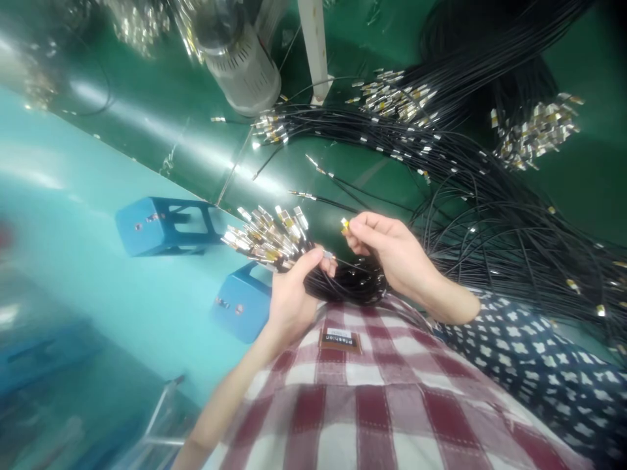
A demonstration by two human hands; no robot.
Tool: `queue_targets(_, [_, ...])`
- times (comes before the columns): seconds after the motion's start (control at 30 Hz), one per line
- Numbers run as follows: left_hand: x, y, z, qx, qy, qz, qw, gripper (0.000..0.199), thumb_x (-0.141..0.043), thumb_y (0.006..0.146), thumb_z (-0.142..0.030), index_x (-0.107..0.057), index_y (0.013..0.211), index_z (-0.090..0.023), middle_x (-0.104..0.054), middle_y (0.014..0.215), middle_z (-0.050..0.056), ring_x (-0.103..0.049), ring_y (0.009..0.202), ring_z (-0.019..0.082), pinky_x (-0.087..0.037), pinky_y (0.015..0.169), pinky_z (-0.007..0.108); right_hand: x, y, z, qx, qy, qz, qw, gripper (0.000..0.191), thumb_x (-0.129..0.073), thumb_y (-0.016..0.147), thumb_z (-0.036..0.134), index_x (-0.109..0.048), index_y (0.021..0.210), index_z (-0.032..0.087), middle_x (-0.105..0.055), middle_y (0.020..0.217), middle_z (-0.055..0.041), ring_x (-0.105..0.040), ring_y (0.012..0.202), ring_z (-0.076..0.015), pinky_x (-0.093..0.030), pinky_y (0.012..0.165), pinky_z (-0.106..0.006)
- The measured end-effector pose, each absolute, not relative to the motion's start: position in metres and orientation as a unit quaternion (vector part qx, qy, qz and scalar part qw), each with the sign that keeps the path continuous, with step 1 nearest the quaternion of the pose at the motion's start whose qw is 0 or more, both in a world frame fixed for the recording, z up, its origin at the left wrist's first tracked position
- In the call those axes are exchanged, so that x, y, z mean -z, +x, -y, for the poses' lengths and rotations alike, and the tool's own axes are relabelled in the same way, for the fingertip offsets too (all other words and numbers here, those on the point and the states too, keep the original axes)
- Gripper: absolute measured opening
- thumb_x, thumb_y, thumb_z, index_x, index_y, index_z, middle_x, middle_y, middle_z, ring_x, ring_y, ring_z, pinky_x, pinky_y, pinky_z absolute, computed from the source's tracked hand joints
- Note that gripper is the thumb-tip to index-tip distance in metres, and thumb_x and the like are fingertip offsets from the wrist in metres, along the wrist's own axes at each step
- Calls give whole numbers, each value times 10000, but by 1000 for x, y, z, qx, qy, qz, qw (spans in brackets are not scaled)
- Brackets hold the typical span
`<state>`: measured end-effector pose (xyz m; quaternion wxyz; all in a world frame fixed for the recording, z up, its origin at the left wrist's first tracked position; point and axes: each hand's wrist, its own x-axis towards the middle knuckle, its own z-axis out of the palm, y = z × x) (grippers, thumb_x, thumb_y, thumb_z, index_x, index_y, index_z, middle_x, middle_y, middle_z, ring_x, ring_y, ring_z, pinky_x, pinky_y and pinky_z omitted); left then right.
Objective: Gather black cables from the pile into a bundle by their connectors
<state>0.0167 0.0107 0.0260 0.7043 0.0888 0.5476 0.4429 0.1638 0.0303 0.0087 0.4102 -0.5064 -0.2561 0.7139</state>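
A bundle of black cables [343, 281] with shiny metal connectors [269, 235] at its ends is gripped in my left hand [298, 287], thumb across the top. The connectors fan out to the left beyond my fingers. My right hand [392, 248], just to the right, pinches one small connector [345, 225] with a yellow band between thumb and fingertips. Whether its cable belongs to the bundle cannot be seen. Two single cable ends [306, 195] lie on the green table [274, 176] beyond my hands.
Many black cables [490, 215] spread over the table on the right, with more connector clusters [539, 134] behind. A grey-white cylindrical device [245, 72] and a white post [313, 46] stand at the back. Two blue stools [142, 225] are on the floor at left.
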Motion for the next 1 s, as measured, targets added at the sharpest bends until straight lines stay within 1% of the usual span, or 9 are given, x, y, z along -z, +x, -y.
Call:
queue_targets(0.17, [-25,15,-11,-444,81,-543,708,116,-722,720,-188,-656,641,-134,-567,559,-11,-552,557,103,-467,623,236,-12,169,-32,-770,-478,224,360,274,-684,817,408,-615,748,152,-539,626,35,-417,517,-63,-326,510,-223])
queue_targets(0.27, [-25,15,-11,-442,79,-540,712,136,-722,727,-193,-647,631,-132,-570,566,-8,-553,561,100,-474,637,238,-14,170,-32,-785,-470,215,342,269,-683,820,395,-630,754,140,-514,610,38,-378,520,-58,-285,500,-218])
queue_targets(0.33, [-24,14,-11,-441,80,-540,713,128,-722,733,-190,-648,646,-133,-569,572,-10,-553,565,99,-477,646,239,-14,172,-32,-792,-464,210,336,263,-675,831,389,-637,759,139,-506,610,38,-369,528,-60,-280,503,-217])
queue_targets(0.47, [-24,14,-12,-444,78,-541,710,119,-736,721,-191,-649,666,-131,-554,565,-14,-545,564,98,-473,635,236,-14,177,-31,-801,-443,204,347,229,-662,846,371,-653,804,146,-520,646,30,-388,558,-70,-308,523,-218])
queue_targets(0.53, [-25,15,-13,-443,73,-542,710,103,-750,706,-192,-672,725,-128,-550,558,-16,-541,564,100,-466,619,233,-13,178,-29,-805,-431,207,351,216,-671,838,362,-655,820,148,-537,667,24,-412,578,-75,-334,542,-217])
queue_targets(0.63, [-26,17,-15,-440,72,-542,713,158,-763,699,-197,-695,823,-125,-555,558,-15,-539,566,103,-460,606,230,-11,178,-27,-793,-429,229,368,218,-689,822,368,-647,802,154,-566,689,17,-444,595,-80,-364,565,-221])
queue_targets(0.73, [-26,18,-15,-439,82,-528,722,161,-768,706,-204,-696,823,-120,-567,578,-8,-537,574,102,-464,621,236,-9,175,-25,-772,-431,260,389,230,-698,818,374,-634,777,157,-576,698,17,-447,584,-75,-371,571,-223])
queue_targets(0.87, [-26,17,-14,-432,89,-528,726,131,-763,706,-204,-690,779,-123,-575,588,1,-539,576,107,-464,623,248,-9,173,-25,-767,-432,274,387,248,-703,807,400,-630,777,164,-573,695,15,-454,581,-81,-388,571,-232])
queue_targets(1.0, [-28,15,-13,-422,79,-529,732,214,-787,688,-290,-691,787,-127,-550,561,-8,-533,558,108,-463,601,251,-11,174,-27,-766,-442,252,393,234,-703,800,390,-646,804,164,-568,690,16,-445,575,-81,-406,571,-231])
